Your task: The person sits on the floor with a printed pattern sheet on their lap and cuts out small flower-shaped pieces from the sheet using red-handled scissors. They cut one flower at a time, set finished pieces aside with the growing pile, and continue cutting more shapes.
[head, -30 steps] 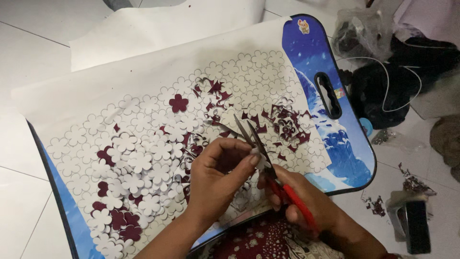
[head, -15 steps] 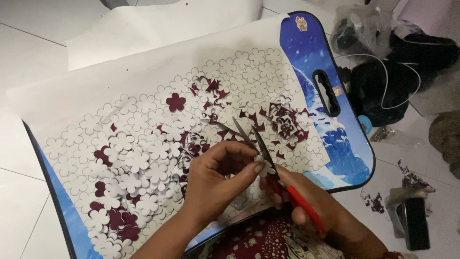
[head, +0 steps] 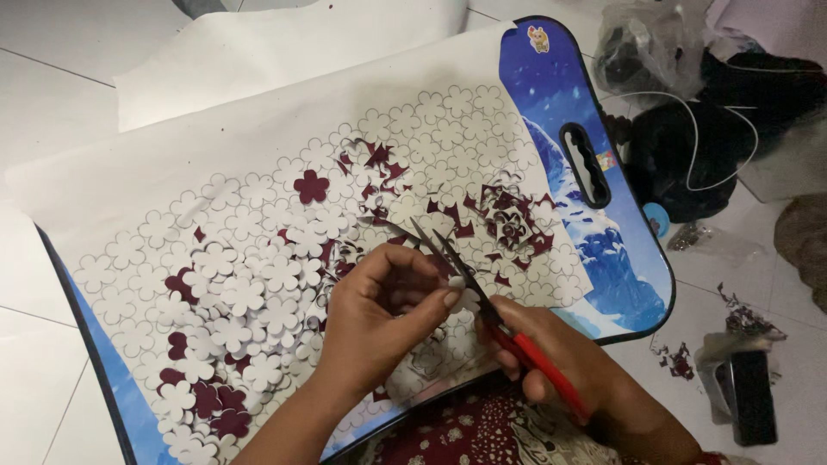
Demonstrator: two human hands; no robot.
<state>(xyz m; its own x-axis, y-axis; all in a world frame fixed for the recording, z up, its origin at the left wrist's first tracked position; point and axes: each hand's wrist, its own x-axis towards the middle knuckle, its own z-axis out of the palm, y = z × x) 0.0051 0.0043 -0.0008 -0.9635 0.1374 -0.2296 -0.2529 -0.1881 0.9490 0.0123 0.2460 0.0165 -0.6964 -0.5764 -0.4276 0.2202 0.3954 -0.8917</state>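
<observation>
My right hand (head: 564, 366) grips red-handled scissors (head: 482, 301), their blades slightly apart and pointing up-left over a pile of paper flowers. My left hand (head: 379, 323) pinches a small white and maroon paper piece (head: 461, 297) right against the blades. Both hands hover over the near edge of a blue board (head: 603, 250) covered by a white sheet (head: 215, 164). White flower cut-outs (head: 250, 297) are spread across the sheet, with some maroon flowers (head: 310, 186) and maroon scraps (head: 508, 220) among them.
A black bag in clear plastic (head: 689, 138) with a white cord lies at the upper right. A dark rectangular object (head: 749, 396) and maroon scraps (head: 741, 319) lie on the white tiled floor at the right. Patterned maroon cloth (head: 474, 435) covers my lap.
The hands and scissors have shifted only slightly; the left fingers have turned the small paper piece against the blades. The rest stays put.
</observation>
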